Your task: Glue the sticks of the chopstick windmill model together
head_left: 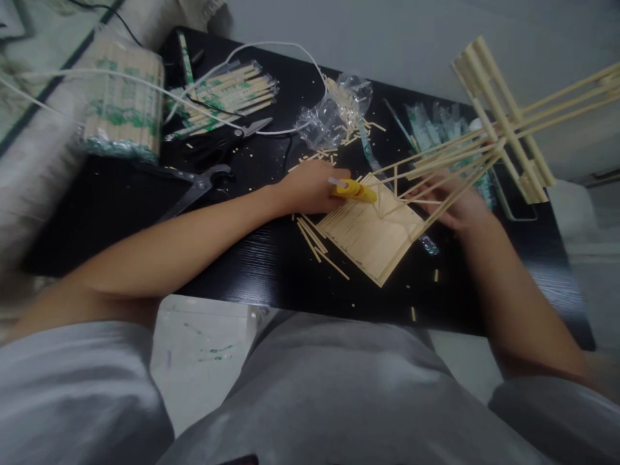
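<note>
My left hand (314,187) is closed around a yellow glue gun (356,190), with a pale stick jutting from its rear. The gun's front end lies by the thin wooden struts on a model of bamboo sticks. That model has a flat base of sticks laid side by side (372,239), long slanting legs (450,155) and a crosspiece of thicker sticks (504,119) at the upper right. Partly hidden behind the slanting sticks, my right hand (455,200) grips the model's frame from its right side.
Pliers (203,184) and black-handled cutters (239,132) lie to the left. Behind are a pack of wrapped chopsticks (126,97), loose wrapped chopsticks (232,97), crumpled plastic (334,116) and a white cable (290,44). Cut sticks (314,239) litter the black table (261,271).
</note>
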`<action>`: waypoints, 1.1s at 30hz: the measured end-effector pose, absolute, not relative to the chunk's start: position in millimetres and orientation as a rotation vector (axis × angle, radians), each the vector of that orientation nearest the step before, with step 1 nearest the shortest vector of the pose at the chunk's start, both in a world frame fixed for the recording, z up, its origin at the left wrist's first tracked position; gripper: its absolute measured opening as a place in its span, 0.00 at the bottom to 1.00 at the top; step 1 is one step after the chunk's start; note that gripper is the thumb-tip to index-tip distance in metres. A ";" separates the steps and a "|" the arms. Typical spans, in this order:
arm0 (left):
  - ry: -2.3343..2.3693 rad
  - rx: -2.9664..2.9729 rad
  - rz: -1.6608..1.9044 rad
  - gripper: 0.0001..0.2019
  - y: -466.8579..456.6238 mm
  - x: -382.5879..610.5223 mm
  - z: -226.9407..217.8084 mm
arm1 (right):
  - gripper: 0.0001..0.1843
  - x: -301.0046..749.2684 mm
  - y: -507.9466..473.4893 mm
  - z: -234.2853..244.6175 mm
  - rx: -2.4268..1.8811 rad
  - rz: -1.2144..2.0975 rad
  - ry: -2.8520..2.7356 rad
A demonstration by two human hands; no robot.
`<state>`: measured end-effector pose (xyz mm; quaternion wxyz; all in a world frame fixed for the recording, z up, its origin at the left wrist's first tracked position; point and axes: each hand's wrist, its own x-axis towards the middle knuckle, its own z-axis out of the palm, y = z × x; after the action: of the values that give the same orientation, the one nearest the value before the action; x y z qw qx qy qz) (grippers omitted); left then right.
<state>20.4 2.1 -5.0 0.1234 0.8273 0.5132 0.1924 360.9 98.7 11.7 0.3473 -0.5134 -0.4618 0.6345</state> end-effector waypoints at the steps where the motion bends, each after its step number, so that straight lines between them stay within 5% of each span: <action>1: 1.494 2.412 0.571 0.12 2.5 20.1 -6.1 | 0.16 360.1 98.0 12.6 -1.338 1.647 -1.186; 33: 1.497 2.436 0.593 0.11 5.2 20.5 -10.4 | 0.13 364.9 103.3 5.4 -1.320 1.628 -1.232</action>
<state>20.5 5.2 -10.4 0.1105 0.8292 0.5095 0.2018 364.9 103.3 5.4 0.3478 -0.5092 -0.4751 0.6277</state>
